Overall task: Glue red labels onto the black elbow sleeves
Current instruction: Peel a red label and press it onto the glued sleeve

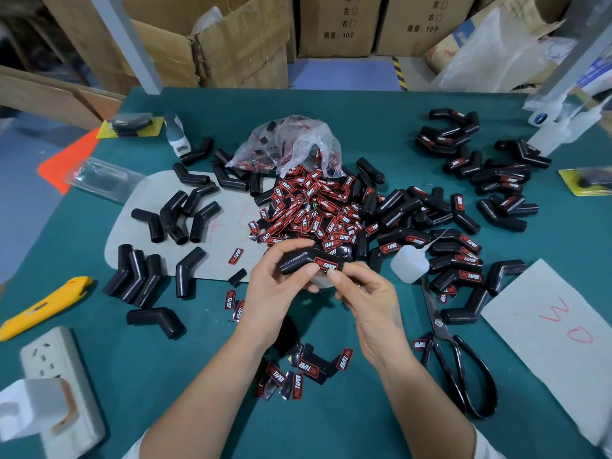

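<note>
Both hands (275, 286) pinch bent glossy sleeve (298, 262), red label (326, 265) probably pressed

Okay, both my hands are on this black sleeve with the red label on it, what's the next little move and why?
Probably press the red label flat with both thumbs. It already sits on the sleeve, which your left hand and right hand hold, so firming its edges down should come before setting it with the finished sleeves on your right.
</note>
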The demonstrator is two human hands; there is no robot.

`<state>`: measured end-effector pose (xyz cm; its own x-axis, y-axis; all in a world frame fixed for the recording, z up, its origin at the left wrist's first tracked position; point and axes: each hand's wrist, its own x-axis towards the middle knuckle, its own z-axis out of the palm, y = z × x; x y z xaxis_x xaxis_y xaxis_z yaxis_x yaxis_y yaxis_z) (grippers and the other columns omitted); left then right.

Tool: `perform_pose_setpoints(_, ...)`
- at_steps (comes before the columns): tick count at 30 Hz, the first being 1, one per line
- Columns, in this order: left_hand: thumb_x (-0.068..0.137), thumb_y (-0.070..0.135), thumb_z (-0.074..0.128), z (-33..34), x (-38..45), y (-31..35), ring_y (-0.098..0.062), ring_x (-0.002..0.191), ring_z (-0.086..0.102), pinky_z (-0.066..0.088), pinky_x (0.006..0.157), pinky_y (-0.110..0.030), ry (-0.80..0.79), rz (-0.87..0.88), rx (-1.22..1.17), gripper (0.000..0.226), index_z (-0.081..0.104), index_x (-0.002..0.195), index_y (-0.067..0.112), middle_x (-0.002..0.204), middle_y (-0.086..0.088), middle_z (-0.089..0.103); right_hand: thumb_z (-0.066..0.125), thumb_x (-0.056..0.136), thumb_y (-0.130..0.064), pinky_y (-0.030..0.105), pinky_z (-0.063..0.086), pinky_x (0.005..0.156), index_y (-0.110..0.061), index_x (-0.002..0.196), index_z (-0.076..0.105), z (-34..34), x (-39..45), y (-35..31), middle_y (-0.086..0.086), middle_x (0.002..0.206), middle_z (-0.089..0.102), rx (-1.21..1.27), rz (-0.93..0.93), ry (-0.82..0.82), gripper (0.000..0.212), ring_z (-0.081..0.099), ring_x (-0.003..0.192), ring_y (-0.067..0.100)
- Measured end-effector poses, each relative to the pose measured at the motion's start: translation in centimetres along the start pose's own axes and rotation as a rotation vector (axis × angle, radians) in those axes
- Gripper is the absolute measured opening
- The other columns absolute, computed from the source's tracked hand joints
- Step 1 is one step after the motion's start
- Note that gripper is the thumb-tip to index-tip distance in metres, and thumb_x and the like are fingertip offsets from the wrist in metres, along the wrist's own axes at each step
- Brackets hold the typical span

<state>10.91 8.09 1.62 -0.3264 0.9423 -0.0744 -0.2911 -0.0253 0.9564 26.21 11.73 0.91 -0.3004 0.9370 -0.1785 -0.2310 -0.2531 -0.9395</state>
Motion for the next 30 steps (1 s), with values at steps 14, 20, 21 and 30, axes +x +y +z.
perform_pose_setpoints(14,0.088,-0.001,0.078,0.28,-0.31,0.14,-0.015,0.096,0.076,0.060,0.082,-0.022,-0.008,0.104,0.099,0.038,0.079,0.107,0.033,0.110,-0.014,0.075,0.084,0.082,-0.026,0.016,0.042,0.067,-0.020,0.087,0.085,0.22,-0.07,0.09,-0.006,0.087,0.062,-0.016,-0.051,0.025,0.008,0.052,0.073,0.010)
perform_pose_setpoints(20,0.089,-0.012,0.074,-0.06,-0.10,0.25,-0.012,0.093,0.075,0.059,0.082,-0.020,-0.037,0.097,0.147,0.035,0.075,0.109,0.017,0.105,-0.006,0.077,0.081,0.081,-0.020,0.012,0.045,0.068,-0.016,0.091,0.085,0.27,-0.14,0.02,-0.009,0.086,0.062,-0.001,-0.060,0.010,0.012,0.055,0.072,0.004)
perform_pose_setpoints(21,0.089,-0.011,0.075,-0.04,-0.11,0.26,-0.012,0.093,0.075,0.059,0.082,-0.019,-0.040,0.097,0.154,0.035,0.075,0.109,0.017,0.106,-0.006,0.077,0.081,0.081,-0.020,0.012,0.045,0.069,-0.016,0.090,0.085,0.27,-0.12,0.01,-0.010,0.085,0.062,-0.011,-0.059,0.011,0.011,0.055,0.073,0.004)
perform_pose_setpoints(30,0.083,0.015,0.084,-0.25,0.06,0.12,-0.020,0.095,0.075,0.061,0.086,-0.028,-0.029,0.045,0.153,0.028,0.078,0.105,0.031,0.105,-0.006,0.078,0.084,0.083,-0.026,0.013,0.044,0.068,-0.014,0.086,0.085,0.06,0.11,0.14,-0.011,0.086,0.061,-0.034,-0.032,0.000,0.013,0.053,0.076,0.006)
